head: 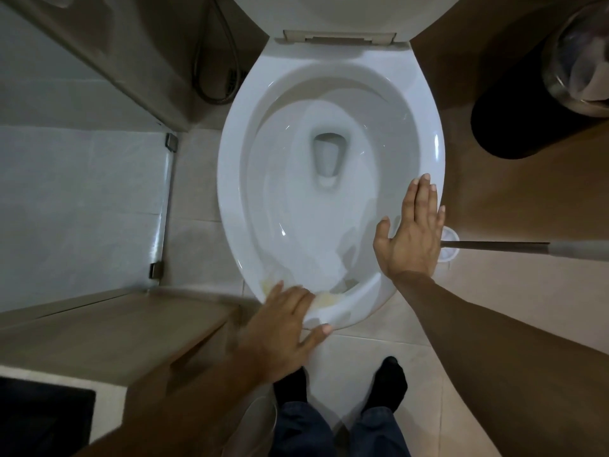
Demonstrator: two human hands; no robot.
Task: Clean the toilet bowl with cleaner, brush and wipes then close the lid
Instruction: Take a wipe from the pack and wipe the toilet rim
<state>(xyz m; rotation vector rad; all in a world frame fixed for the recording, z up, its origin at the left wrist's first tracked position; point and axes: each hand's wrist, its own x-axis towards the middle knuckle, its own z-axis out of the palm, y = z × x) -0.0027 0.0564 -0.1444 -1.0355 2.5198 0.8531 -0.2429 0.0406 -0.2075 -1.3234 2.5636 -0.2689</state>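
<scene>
We stand over one toilet bowl [329, 179], its long axis running from the near rim at our feet to the hinge at the far end, where one lid [339, 8] is raised against the tank. On the left, our left hand [283, 324] lies flat and blurred on the near rim, fingers straight and spread, beside a yellowish smear [324, 296]; whether a wipe sits under the palm we cannot tell. In the middle, white paper [329, 206] drapes down the inside of the bowl toward the drain. On the right, our right hand [412, 232] is spread flat over the right rim, gripping nothing. Just beyond it, one brush [494, 246] lies off the bowl's right side, its handle running left to right, nearer the right hand than the left. We judge the wiping nearly finished; the lid lies far from both hands, straight ahead.
</scene>
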